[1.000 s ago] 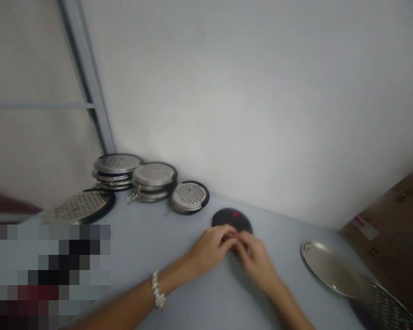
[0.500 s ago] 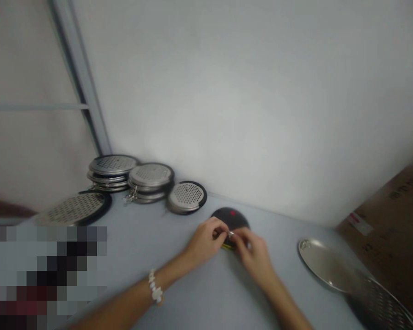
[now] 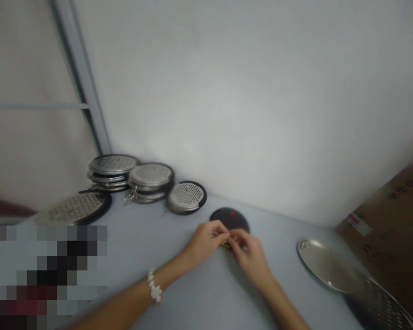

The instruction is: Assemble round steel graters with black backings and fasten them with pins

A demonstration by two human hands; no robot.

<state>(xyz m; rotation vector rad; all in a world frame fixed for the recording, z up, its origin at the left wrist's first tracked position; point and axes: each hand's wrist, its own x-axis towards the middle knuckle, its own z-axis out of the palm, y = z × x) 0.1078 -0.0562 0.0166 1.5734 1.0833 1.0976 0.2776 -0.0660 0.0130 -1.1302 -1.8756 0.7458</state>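
Note:
A dark round disc (image 3: 230, 218) with a red spot lies on the pale grey table (image 3: 179, 293), and a sliver of yellow shows under its near edge. My left hand (image 3: 205, 243), with a white beaded bracelet (image 3: 154, 287) on the wrist, meets my right hand (image 3: 248, 256) just in front of the disc. Their fingertips pinch a small metal piece (image 3: 229, 235) over the disc's near edge. The fingers hide most of that piece, so its shape is unclear. Both hands also hide the disc's near part.
Along the wall stand two stacks of round perforated steel lids (image 3: 113, 165) with black rims, plus a single lid (image 3: 186, 197). Another lid (image 3: 75, 208) lies left. An oval steel tray (image 3: 328, 266) and a cardboard box (image 3: 382, 220) are right. A pixelated patch covers the lower left.
My fingertips have drawn closer together around the small metal piece, hiding more of it. The disc and the other objects stay in place, and the view has barely shifted.

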